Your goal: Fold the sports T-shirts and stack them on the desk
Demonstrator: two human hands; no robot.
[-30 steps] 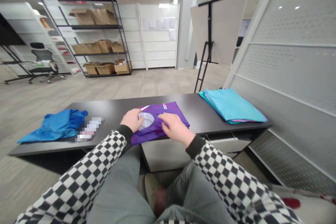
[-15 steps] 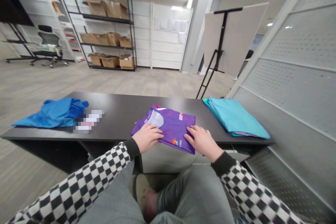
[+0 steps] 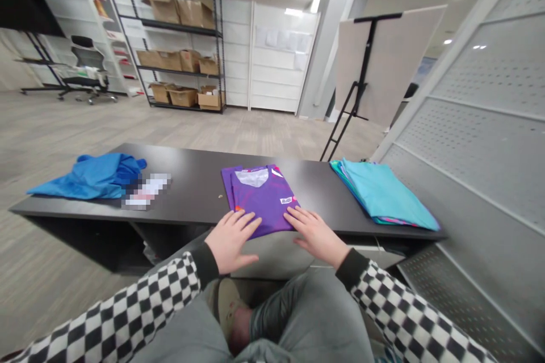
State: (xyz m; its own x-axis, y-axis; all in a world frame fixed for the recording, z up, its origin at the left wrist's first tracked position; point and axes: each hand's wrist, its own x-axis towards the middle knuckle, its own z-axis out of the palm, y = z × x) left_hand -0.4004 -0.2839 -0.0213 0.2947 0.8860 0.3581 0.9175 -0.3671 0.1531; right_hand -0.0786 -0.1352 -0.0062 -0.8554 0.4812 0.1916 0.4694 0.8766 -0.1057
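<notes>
A folded purple sports shirt [image 3: 266, 198] lies on the dark table, its V-neck collar pointing away from me and a white logo on the chest. Its near edge reaches the table's front edge. My left hand [image 3: 233, 238] rests its spread fingertips on the shirt's near left part. On the near right part lie the stretched fingers of my right hand [image 3: 315, 233]. Both hands are open and flat, palms down. Further right is a folded pile of turquoise clothing [image 3: 383, 190]. At the left a crumpled blue garment [image 3: 93, 176] lies beside a blurred white packet [image 3: 148, 190].
The dark table [image 3: 191, 187] has open compartments beneath. A white perforated panel [image 3: 489, 125] rises close on the right. Beyond the table stand a board on a black stand [image 3: 361, 85], a black shelf rack [image 3: 183, 28] with cardboard boxes, and an office chair [image 3: 87, 68].
The purple shirt has turned so its collar now faces away from me. My left hand has moved slightly toward me, its fingers more spread; my right hand has shifted a little left.
</notes>
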